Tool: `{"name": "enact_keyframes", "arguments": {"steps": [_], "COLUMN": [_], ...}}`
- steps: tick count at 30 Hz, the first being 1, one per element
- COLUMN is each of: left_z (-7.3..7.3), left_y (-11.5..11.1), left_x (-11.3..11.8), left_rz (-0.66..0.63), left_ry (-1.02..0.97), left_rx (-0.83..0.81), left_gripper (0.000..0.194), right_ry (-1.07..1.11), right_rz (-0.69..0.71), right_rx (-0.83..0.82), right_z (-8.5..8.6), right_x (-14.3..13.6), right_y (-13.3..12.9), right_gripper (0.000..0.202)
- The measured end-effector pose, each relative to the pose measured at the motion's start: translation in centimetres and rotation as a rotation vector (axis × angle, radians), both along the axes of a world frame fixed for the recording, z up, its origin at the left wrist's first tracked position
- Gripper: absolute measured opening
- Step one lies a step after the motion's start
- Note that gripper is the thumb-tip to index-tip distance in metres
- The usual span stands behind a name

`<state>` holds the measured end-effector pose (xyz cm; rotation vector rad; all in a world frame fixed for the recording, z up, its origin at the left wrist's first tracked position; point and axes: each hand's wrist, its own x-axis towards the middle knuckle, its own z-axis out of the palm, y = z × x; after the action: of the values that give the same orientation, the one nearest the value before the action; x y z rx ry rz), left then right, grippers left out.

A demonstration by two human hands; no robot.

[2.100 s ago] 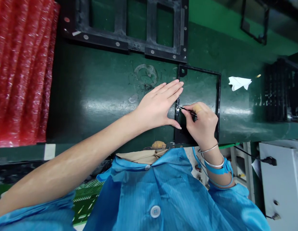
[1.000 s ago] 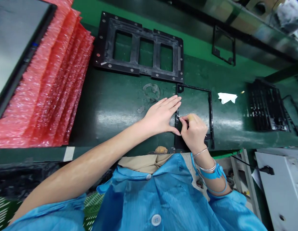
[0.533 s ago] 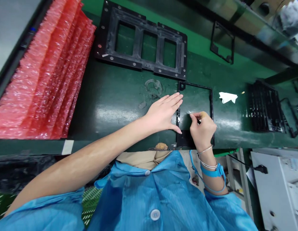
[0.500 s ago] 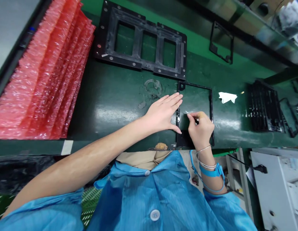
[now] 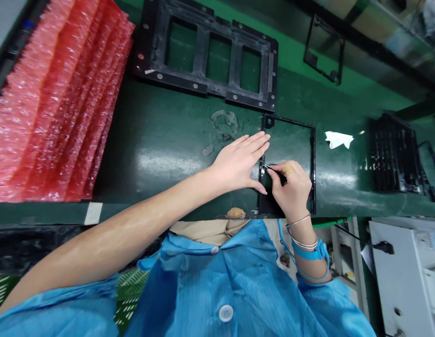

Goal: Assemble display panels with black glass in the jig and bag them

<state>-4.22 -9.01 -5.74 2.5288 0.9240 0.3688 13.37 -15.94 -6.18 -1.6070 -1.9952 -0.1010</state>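
Observation:
A thin black rectangular frame lies on the green table near its front edge. My left hand rests flat with fingers spread, its fingertips touching the frame's left bar. Pinched between the fingers of my right hand is a thin dark tool with a light, pointed tip. That tip is at the inner side of the left bar, between my left fingertips and thumb. Whether anything is held at the tip is too small to tell.
Red bubble-wrap sheets stand at the left. Behind my hands lies a large black fixture with three openings. Rightward are a white paper scrap, stacked black frames and another thin frame at the back.
My right hand has moved slightly left, bringing the tool's tip from inside the frame's opening to its left bar. My left hand stays nearly still. The view has shifted slightly.

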Motion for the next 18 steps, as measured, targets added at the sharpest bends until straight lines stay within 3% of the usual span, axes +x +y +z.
{"name": "enact_keyframes", "arguments": {"steps": [9,13,18], "left_z": [0.1,0.2,0.0], "left_y": [0.3,0.3,0.2], "left_x": [0.0,0.0,0.0], "left_rz": [-0.018,-0.012,-0.004], "left_ry": [-0.003,0.000,-0.017], "left_rx": [-0.041,-0.042,-0.021], "left_gripper": [0.106,0.106,0.104], "right_ry": [-0.050,0.045,-0.014], "right_rz": [-0.034,0.007,0.069], "right_rx": [-0.007,-0.005,-0.010], "right_z": [-0.3,-0.3,-0.6], "right_x": [-0.5,0.1,0.8], "right_y": [0.8,0.6,0.4], "right_gripper": [0.025,0.019,0.013]}}
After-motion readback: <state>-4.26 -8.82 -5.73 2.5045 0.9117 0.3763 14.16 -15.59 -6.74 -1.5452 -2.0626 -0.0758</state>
